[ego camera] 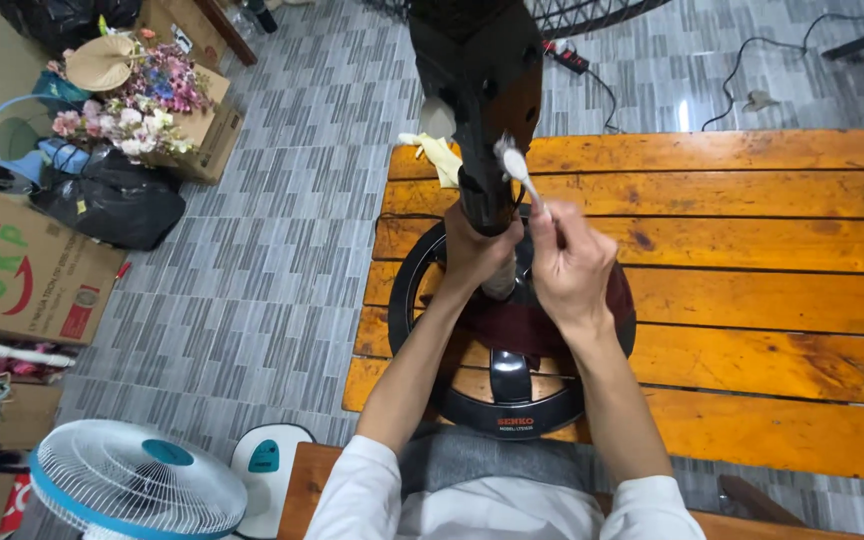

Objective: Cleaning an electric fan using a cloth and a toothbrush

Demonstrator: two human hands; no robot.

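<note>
Gripping the fan pole point(487, 190), your left hand point(474, 250) is clamped around it. Your right hand point(570, 265), beside the pole, pinches a toothbrush point(520, 170).

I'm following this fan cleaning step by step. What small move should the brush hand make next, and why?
Probably a short stroke of the toothbrush down the black fan column. The right hand holds its white bristles at the column's side, and the left hand grips the stem below, steadying the fan on its round base.
</note>
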